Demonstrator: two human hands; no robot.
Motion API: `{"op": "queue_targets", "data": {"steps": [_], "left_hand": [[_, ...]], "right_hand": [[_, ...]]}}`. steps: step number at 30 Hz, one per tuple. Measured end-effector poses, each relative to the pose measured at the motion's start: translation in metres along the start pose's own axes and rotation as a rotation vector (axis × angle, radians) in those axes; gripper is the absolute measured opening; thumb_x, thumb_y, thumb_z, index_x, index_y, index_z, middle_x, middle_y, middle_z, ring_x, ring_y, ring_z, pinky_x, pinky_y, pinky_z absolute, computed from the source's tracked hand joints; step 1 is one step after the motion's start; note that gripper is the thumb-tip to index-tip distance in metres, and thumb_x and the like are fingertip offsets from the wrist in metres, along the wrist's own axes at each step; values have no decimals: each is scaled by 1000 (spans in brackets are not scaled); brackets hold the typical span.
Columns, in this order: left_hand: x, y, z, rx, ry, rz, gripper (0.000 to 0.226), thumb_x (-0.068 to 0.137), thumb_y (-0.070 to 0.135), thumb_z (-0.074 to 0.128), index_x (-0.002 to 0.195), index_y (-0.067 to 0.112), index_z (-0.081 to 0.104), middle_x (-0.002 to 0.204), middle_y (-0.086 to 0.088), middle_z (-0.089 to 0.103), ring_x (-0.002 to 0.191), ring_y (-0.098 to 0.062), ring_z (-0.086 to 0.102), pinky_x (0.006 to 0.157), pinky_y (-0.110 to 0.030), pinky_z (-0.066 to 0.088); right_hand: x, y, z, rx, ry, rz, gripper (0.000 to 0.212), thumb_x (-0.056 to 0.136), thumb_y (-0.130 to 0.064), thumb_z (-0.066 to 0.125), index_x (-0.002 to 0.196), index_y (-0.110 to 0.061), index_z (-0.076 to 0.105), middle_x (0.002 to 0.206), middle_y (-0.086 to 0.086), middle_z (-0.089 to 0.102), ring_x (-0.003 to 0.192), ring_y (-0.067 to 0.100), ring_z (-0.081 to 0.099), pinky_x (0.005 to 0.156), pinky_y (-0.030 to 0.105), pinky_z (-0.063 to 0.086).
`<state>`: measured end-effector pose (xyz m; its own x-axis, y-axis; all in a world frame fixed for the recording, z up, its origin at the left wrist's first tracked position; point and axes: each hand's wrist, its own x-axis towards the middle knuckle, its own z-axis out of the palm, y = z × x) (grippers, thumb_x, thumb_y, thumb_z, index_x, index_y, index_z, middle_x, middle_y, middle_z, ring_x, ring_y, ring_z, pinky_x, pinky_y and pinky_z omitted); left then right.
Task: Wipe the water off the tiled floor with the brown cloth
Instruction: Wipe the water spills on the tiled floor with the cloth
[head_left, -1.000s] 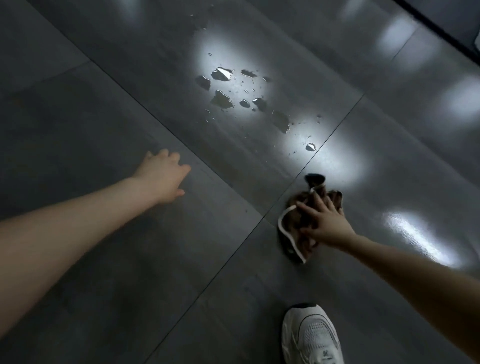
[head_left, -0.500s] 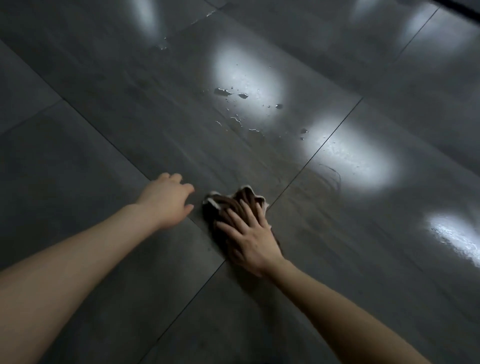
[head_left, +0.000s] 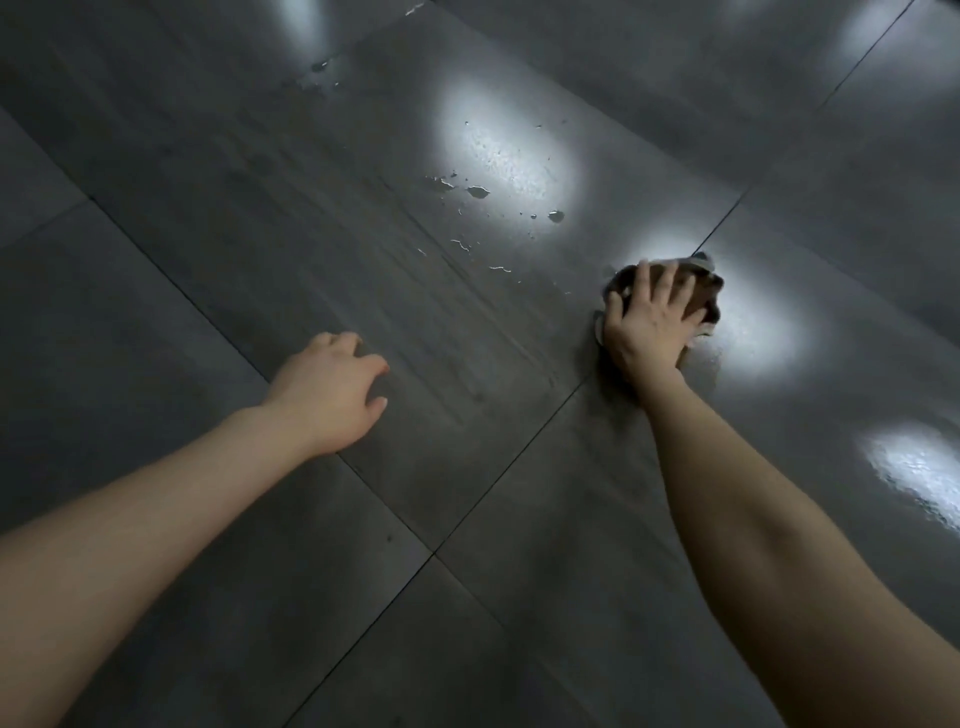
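Two hands reach down to a dark tiled floor (head_left: 208, 270): the right hand (head_left: 649, 322) presses, fingers spread, on the bunched brown cloth (head_left: 704, 299), which lies on the floor beside a grout line (head_left: 521, 452), at the edge of a bright reflection (head_left: 753, 322). Water droplets (head_left: 478, 191) dot the tile left of the cloth, apart from it. The left hand (head_left: 332, 389), loosely curled, holds nothing, fingertips at the tile.
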<state>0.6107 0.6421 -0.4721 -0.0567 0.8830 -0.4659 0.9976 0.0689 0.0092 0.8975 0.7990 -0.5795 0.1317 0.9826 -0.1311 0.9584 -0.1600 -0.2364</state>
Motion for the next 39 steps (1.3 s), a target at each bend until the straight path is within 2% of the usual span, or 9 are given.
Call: {"op": "queue_targets", "data": {"steps": [7,12,14,17,21,25,30,32,39], "left_hand": [[2,-21,-23,98,-45,-85,46,90,42,50,133,24,50,141,-13,43,130,-33,38,108,-42,39],[0,-23,-42,162,-28,-142,45,90,41,50,131,22,51,136,-14,46,127,-34,41,105,-44,42],[-2,-17,-41,165,-20,-131,45,90,41,50,131,22,51,134,-13,48,125,-33,42,104,-44,43],[-2,-12,-38,149,-19,-124,46,90,41,50,132,23,50,135,-13,48,125,-34,43,105,-43,43],[1,-22,-51,223,-10,-92,46,90,41,48,132,23,50,135,-15,47,125,-35,43,105,-43,43],[13,-45,-78,383,5,-8,45,91,42,46,133,24,49,134,-14,48,125,-35,44,103,-43,45],[20,-84,-101,651,-5,136,44,92,43,43,133,25,48,133,-8,50,121,-29,47,94,-39,50],[18,-104,-107,711,-10,203,44,92,44,43,132,27,47,133,-4,50,121,-26,48,94,-38,51],[32,-185,-75,496,10,226,45,90,45,47,131,26,49,134,-5,50,122,-27,47,97,-40,48]], "right_hand": [[-74,-128,42,-46,-119,-747,76,82,-30,47,150,-27,12,158,6,18,145,33,9,111,62,11],[-112,-59,38,-80,-187,-1251,79,77,-40,43,149,-28,14,157,3,21,145,26,12,117,52,5],[-85,-1,23,-27,-127,-1146,72,78,-41,41,147,-27,22,154,3,29,144,26,19,117,48,10],[-30,60,-2,7,42,-598,67,78,-37,33,143,-22,35,152,9,34,142,32,25,114,53,20],[-18,14,-2,39,-12,-114,56,89,-32,37,144,-22,33,158,6,20,145,33,10,113,62,5],[-114,-63,28,5,-30,-585,55,89,-43,29,135,-19,48,146,8,43,141,34,25,111,63,15],[-259,-72,49,-140,-377,-1552,48,94,-40,37,140,-28,38,151,1,36,143,35,18,111,68,5],[-244,-61,46,-155,-391,-1739,46,94,-36,37,140,-30,39,151,-2,37,144,32,18,112,65,7],[-110,-90,28,-461,-328,-1019,63,92,-58,19,147,-27,23,154,14,27,142,43,16,107,66,24]]}}
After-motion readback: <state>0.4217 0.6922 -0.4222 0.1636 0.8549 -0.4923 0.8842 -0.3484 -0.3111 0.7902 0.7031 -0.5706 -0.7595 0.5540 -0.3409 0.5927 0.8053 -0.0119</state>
